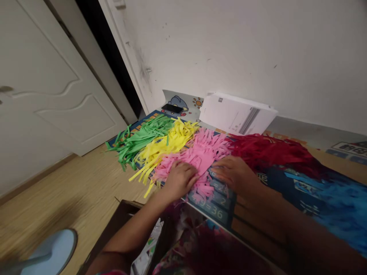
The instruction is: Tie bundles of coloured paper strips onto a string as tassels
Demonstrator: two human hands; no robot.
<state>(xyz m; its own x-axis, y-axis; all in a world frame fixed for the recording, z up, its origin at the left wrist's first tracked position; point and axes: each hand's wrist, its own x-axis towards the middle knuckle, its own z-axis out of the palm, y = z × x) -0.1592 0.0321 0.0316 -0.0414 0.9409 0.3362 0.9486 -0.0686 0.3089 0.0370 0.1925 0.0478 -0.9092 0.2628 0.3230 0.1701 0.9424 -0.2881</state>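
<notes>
Piles of cut paper strips lie in a row on a printed play mat: green strips, yellow strips, pink strips, red strips and blue strips. My left hand lies palm down on the near part of the pink pile, fingers spread and flat. My right hand rests flat on the mat at the pink pile's right edge, next to the red strips, fingers stretched toward the pink paper. Neither hand grips anything.
A stack of white paper leans at the wall behind the piles, with a black phone to its left. A white door stands at the left over wooden floor. An open cardboard box and a pale blue round object sit near me.
</notes>
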